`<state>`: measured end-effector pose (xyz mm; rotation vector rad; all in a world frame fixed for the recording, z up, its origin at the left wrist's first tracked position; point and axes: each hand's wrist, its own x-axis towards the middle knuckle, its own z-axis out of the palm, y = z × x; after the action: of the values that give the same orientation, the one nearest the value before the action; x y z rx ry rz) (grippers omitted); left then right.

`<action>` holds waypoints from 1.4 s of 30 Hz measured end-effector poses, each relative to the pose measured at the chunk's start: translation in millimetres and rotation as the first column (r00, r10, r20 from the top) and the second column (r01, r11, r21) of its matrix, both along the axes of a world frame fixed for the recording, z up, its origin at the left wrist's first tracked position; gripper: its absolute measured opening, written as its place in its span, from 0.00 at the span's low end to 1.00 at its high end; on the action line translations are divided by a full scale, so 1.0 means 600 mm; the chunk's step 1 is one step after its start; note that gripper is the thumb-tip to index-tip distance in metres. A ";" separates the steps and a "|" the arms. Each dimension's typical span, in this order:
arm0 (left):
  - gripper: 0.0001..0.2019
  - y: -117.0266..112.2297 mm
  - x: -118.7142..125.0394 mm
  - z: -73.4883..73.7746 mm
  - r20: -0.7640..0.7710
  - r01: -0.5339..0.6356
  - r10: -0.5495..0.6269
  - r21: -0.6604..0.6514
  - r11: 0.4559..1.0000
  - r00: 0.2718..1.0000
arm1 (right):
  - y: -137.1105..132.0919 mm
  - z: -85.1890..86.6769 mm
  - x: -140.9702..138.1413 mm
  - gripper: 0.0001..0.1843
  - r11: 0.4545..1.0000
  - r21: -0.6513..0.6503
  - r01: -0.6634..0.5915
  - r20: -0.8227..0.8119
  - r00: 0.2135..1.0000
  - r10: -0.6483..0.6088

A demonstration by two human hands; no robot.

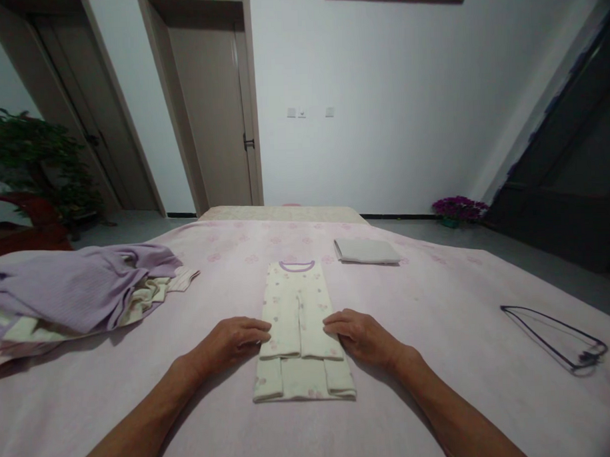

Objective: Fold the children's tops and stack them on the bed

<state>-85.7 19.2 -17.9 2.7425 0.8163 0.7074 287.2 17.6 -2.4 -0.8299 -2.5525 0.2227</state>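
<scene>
A cream long-sleeved shirt point(290, 309) with small prints and a purple neckband lies folded into a narrow strip on the bed, neckband at the far end. Its sleeves are folded in over the body, and a lower layer shows at the near end. My left hand point(243, 334) is closed at the left edge of the shirt, fingertips on the cloth. On the opposite edge, my right hand point(357, 332) holds the fabric in the same way. Both thumbs are mostly hidden.
A pile of purple and cream clothes point(81, 283) lies at the left on the pink bedspread point(231, 418). Farther back is a folded light grey cloth point(366, 251). A dark clothes hanger point(553, 336) rests at the right. Purple flowers point(459, 208) stand on the floor beyond.
</scene>
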 end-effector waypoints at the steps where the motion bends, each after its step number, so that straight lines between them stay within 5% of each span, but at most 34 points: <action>1: 0.12 -0.001 0.000 0.000 -0.009 0.005 -0.005 -0.003 1.000 1.000 | -0.001 0.000 -0.001 0.19 1.000 -0.011 -0.005 -0.013 1.000 0.005; 17: 0.12 -0.008 0.020 -0.002 0.165 0.009 -0.007 -0.014 1.000 0.986 | -0.008 -0.019 -0.015 0.22 0.997 0.072 -0.012 -0.184 0.983 0.025; 27: 0.14 -0.024 0.029 0.024 -0.012 -0.038 0.039 0.064 0.997 0.999 | -0.011 0.002 -0.015 0.18 0.986 0.163 0.026 -0.022 1.000 -0.022; 31: 0.13 -0.018 0.027 0.020 -0.025 -0.023 0.025 0.085 0.996 0.999 | -0.011 0.001 -0.015 0.19 0.986 0.157 -0.047 -0.043 0.998 0.055; 34: 0.13 -0.011 0.024 0.005 0.050 -0.027 0.026 0.014 1.000 0.998 | -0.008 -0.012 -0.012 0.18 0.995 0.090 -0.046 -0.164 0.985 0.060; 37: 0.14 -0.006 0.028 -0.003 0.157 -0.116 0.138 -0.141 0.983 0.978 | 0.002 -0.025 -0.013 0.17 0.994 -0.092 0.051 -0.284 0.956 -0.075; 42: 0.17 0.011 0.061 -0.001 0.266 -0.333 0.450 -0.388 0.860 0.853 | 0.039 -0.035 -0.038 0.21 0.873 -0.415 0.258 -0.398 0.811 -0.429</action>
<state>-49.0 26.0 -18.7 2.0822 1.2967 0.9934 264.7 41.2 -23.2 -1.1879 -1.8754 0.6805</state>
